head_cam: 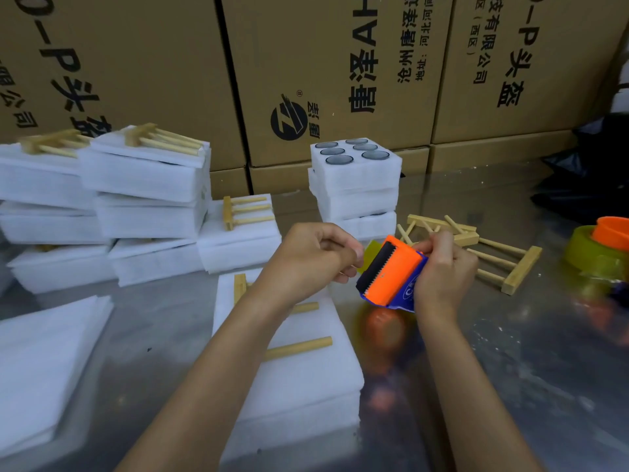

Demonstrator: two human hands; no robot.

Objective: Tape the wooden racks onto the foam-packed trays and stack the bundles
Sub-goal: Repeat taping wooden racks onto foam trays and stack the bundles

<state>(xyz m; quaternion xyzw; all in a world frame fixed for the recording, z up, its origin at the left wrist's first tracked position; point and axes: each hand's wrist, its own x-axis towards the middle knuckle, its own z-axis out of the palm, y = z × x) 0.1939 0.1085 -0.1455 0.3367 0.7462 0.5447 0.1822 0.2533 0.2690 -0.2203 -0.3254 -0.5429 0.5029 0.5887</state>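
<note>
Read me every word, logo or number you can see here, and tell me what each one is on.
"唐泽AH", cut off at the top: middle carton, printed sideways.
"沧州唐泽…", "地址:河北河间…": same carton, smaller lines.
Round black logo: same carton.
"技有限公司", "(西区)", "-P头盔": right carton.
"-P头": left carton.
Tape dispenser label: blurred.

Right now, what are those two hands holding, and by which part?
The right hand grips the orange tape dispenser by its roll end; the left hand pinches the tape's free end.
</note>
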